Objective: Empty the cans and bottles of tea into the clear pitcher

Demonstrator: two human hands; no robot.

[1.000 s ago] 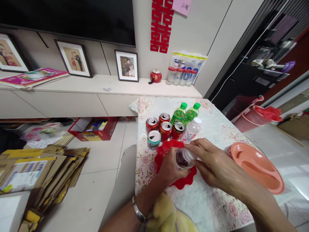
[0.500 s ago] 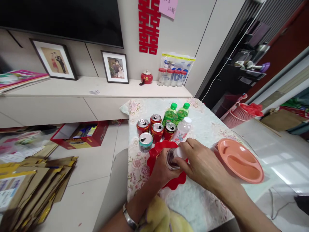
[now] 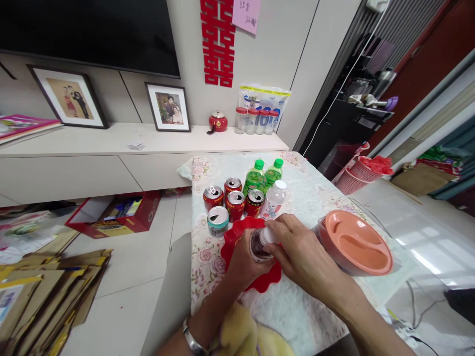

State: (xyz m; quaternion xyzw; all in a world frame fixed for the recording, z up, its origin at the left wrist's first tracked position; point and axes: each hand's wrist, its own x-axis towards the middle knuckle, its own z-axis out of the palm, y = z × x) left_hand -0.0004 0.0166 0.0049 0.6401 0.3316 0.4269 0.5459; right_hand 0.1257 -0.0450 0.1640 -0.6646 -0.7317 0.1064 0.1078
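Note:
My left hand [image 3: 245,257] wraps round a clear bottle [image 3: 259,245] with dark contents, tilted over a red scalloped tray [image 3: 267,282]. The fingers of my right hand [image 3: 297,242] grip the bottle's white cap [image 3: 268,236], which sits at its mouth. Whether the cap is loose I cannot tell. Just beyond the tray stand several opened drink cans, among them a red can [image 3: 235,207] and a teal-and-silver can [image 3: 217,222]. Next to them is a clear bottle with a white cap [image 3: 273,200]. Two green-capped bottles [image 3: 254,178] stand behind.
An orange divided dish [image 3: 359,242] lies on the table's right side. A yellow cloth [image 3: 248,331] is at the near edge of the flowered tablecloth [image 3: 208,257]. Flattened cardboard [image 3: 55,291] and a red box [image 3: 115,212] lie on the floor at left.
The view has shifted slightly, so the table appears a little further left. Both hands keep their hold on the bottle and its cap.

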